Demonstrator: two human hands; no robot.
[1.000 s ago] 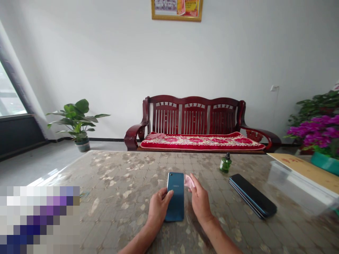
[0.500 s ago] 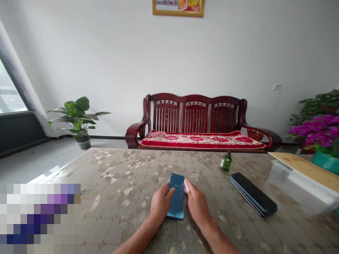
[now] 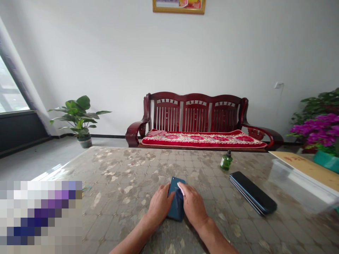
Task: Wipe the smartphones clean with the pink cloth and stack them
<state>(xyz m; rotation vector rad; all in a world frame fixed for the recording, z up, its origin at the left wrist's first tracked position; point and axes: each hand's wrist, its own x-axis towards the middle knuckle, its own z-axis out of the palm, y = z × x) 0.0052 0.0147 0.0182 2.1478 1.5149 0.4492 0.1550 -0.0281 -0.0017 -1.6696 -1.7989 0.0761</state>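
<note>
A blue smartphone (image 3: 174, 208) with its back and camera facing up is held just over the table, near the middle. My left hand (image 3: 159, 201) grips its left edge, the thumb lying across the back. My right hand (image 3: 194, 203) is closed on a small pale pink cloth (image 3: 181, 188), pressed against the upper right of the phone's back. Most of the cloth is hidden under the fingers. Right of my hands lies a stack of dark phones (image 3: 253, 193). A small green bottle (image 3: 226, 161) with a black cap stands behind that stack.
A clear plastic box (image 3: 293, 190) with a tan board (image 3: 304, 164) on top sits at the right of the patterned table (image 3: 119, 211). Purple flowers (image 3: 317, 130) stand beyond it. A wooden bench (image 3: 196, 116) is behind the table, and a potted plant (image 3: 79, 116) at left.
My right hand has moved left with the cloth, from the phone's right edge onto its back. The phone has tilted slightly and its back looks darker. The left hand keeps its grip.
</note>
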